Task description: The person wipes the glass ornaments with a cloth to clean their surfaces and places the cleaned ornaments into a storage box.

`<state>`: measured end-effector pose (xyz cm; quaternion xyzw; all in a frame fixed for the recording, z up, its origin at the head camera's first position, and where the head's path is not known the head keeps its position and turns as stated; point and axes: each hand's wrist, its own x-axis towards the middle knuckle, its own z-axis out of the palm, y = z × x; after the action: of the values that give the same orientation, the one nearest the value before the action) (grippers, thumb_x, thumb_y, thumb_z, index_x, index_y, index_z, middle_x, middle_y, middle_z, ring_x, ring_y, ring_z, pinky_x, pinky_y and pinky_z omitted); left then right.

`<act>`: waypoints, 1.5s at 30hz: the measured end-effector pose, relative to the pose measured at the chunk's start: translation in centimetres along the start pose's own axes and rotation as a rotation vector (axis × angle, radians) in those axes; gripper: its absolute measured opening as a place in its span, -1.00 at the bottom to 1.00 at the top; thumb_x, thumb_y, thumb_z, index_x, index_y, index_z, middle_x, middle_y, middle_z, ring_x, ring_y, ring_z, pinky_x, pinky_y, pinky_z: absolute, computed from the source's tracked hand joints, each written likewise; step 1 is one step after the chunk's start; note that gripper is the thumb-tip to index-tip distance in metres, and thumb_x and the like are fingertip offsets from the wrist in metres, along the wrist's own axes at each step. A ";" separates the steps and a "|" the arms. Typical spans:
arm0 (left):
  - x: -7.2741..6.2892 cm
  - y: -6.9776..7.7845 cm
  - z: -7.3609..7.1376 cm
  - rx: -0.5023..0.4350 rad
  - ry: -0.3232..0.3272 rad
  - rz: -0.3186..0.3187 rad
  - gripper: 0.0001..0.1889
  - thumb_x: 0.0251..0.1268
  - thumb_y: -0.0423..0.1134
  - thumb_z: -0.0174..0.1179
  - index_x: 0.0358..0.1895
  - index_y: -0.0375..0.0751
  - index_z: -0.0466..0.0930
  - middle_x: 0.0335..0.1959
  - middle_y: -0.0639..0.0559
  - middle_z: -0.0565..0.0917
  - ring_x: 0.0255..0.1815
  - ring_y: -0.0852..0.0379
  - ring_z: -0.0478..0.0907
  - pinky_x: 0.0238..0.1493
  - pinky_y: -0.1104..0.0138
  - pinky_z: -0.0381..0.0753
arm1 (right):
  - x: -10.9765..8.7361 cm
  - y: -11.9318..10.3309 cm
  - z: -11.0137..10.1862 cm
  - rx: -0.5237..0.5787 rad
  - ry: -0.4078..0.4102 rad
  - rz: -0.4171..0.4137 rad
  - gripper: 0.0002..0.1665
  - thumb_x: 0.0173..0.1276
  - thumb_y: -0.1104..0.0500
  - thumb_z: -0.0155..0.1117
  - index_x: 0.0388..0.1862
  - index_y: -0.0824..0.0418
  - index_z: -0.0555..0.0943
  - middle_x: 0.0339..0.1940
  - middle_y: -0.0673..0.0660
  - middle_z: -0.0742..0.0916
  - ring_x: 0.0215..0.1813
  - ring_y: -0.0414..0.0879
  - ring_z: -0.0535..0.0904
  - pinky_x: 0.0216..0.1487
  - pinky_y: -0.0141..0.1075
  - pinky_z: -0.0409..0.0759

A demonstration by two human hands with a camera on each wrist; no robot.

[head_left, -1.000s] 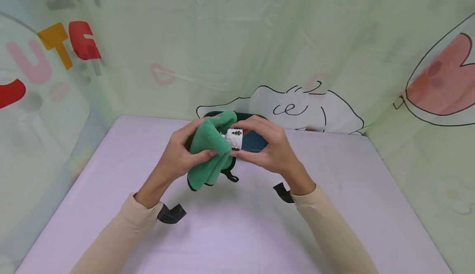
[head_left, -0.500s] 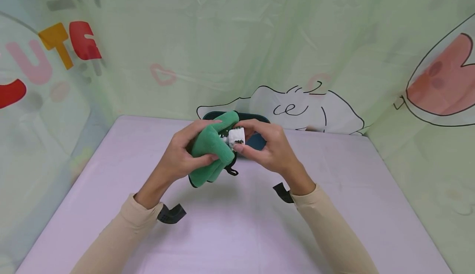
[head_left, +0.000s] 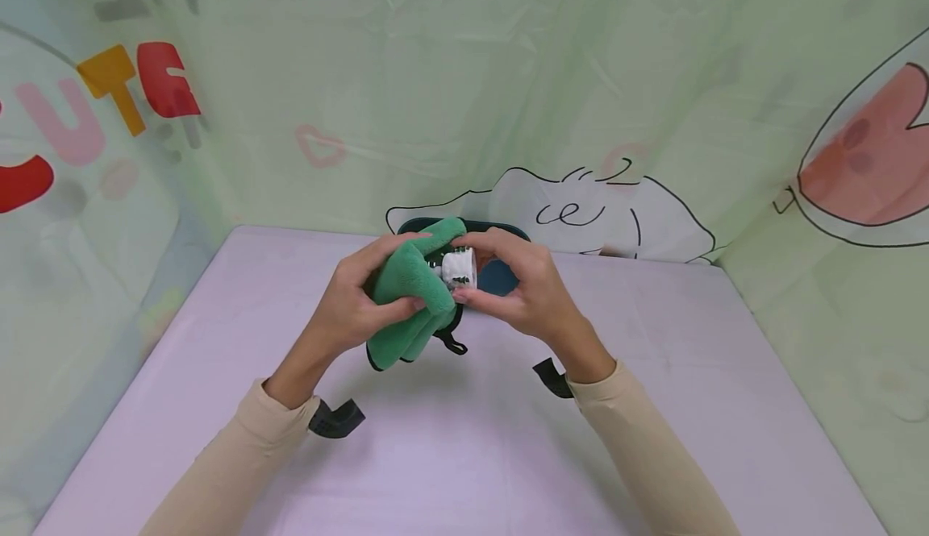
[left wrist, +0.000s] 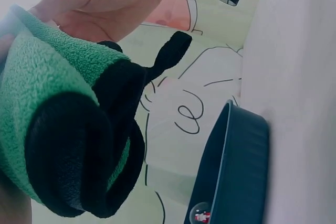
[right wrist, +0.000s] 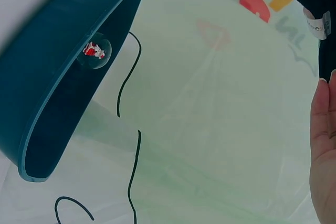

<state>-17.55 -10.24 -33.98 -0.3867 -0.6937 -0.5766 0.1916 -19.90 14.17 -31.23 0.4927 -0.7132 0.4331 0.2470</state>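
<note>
My left hand (head_left: pixel 356 290) grips a green fleecy towel (head_left: pixel 412 282) with black edging, folded around one end of a snow globe. The globe's white base (head_left: pixel 460 268), printed with dark green trees, sticks out of the cloth toward the right. Thumb and fingers of my right hand (head_left: pixel 524 284) pinch that base from both sides. Most of the globe's ball is hidden in the towel. Both hands are held above the table, in front of a dark blue basin. In the left wrist view the towel's black hanging loop (left wrist: pixel 170 56) stands out.
The dark blue basin (right wrist: pixel 37 40) stands at the back of the pale lilac table (head_left: pixel 508 439). Inside it shows a clear ball (right wrist: pixel 95 51) with a red-and-white figure. Printed pale green curtains (head_left: pixel 464 76) enclose the table at the back and sides.
The white base has turned between my right fingers, its tree print shifting round. My right thumb and fingers have changed their place on it. The left hand keeps the towel in nearly the same spot.
</note>
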 end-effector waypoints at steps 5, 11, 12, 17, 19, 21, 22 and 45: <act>0.0 -0.1 0.0 -0.011 -0.006 -0.001 -0.37 0.11 -0.42 0.46 0.31 -0.28 0.52 0.18 -0.13 0.65 0.05 0.02 0.59 0.10 0.26 0.58 | -0.1 0.2 0.0 -0.022 -0.007 -0.016 -0.32 0.38 -0.25 0.33 0.08 0.33 0.63 -0.26 0.11 0.71 -0.25 -0.12 0.59 -0.15 -0.36 0.59; -0.1 0.0 0.0 -0.028 -0.009 -0.016 -0.36 0.10 -0.49 0.43 0.33 -0.29 0.50 0.18 -0.16 0.64 0.06 0.02 0.58 0.09 0.25 0.59 | 0.0 0.0 0.0 -0.038 -0.011 -0.040 -0.33 0.36 -0.22 0.37 0.12 0.32 0.62 -0.23 0.12 0.70 -0.22 -0.10 0.58 -0.07 -0.39 0.56; -0.1 0.0 0.0 -0.029 -0.008 -0.021 -0.35 0.10 -0.50 0.43 0.33 -0.29 0.50 0.18 -0.16 0.64 0.06 0.02 0.58 0.09 0.25 0.59 | 0.0 -0.1 0.0 -0.042 -0.013 -0.045 -0.33 0.36 -0.21 0.37 0.13 0.32 0.62 -0.22 0.12 0.70 -0.21 -0.10 0.58 -0.07 -0.39 0.56; -0.2 0.1 -0.1 -0.035 0.005 -0.051 -0.34 0.10 -0.52 0.41 0.35 -0.29 0.49 0.17 -0.18 0.64 0.07 0.03 0.58 0.10 0.26 0.61 | 0.0 -0.1 0.0 -0.051 -0.017 -0.059 -0.33 0.35 -0.18 0.39 0.16 0.32 0.62 -0.16 0.14 0.68 -0.18 -0.09 0.56 -0.04 -0.40 0.56; -0.2 0.1 -0.1 -0.046 0.011 -0.068 -0.34 0.11 -0.51 0.41 0.36 -0.29 0.48 0.18 -0.19 0.64 0.08 0.03 0.59 0.10 0.26 0.62 | -0.1 -0.1 0.0 -0.043 -0.018 -0.059 -0.34 0.34 -0.17 0.40 0.16 0.32 0.62 -0.12 0.15 0.68 -0.15 -0.09 0.57 -0.03 -0.38 0.57; -0.3 0.1 -0.1 -0.055 0.017 -0.090 -0.34 0.14 -0.49 0.41 0.38 -0.29 0.46 0.19 -0.19 0.63 0.07 0.03 0.59 0.09 0.27 0.63 | -0.1 -0.1 0.1 -0.032 -0.019 -0.060 -0.36 0.34 -0.15 0.41 0.16 0.31 0.63 -0.08 0.16 0.67 -0.11 -0.08 0.58 -0.01 -0.35 0.58; -0.4 0.1 -0.1 -0.059 0.020 -0.100 -0.33 0.15 -0.49 0.40 0.38 -0.29 0.46 0.19 -0.19 0.63 0.08 0.03 0.59 0.09 0.27 0.63 | -0.1 -0.2 0.1 -0.025 -0.019 -0.062 -0.37 0.34 -0.14 0.41 0.16 0.31 0.63 -0.06 0.17 0.67 -0.08 -0.07 0.59 0.01 -0.34 0.58; -0.2 0.6 -0.4 -0.064 0.057 -0.248 -0.36 0.21 -0.48 0.36 0.39 -0.14 0.47 0.12 -0.07 0.64 0.04 0.00 0.60 0.02 0.26 0.66 | 0.1 0.3 -0.6 -0.055 -0.049 -0.162 -0.46 0.12 0.47 0.51 0.12 0.27 0.67 0.07 0.30 0.59 0.09 0.10 0.56 0.11 -0.32 0.56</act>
<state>-17.02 -10.71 -33.64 -0.2872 -0.7118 -0.6284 0.1262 -20.30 14.70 -30.93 0.5524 -0.6884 0.3797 0.2771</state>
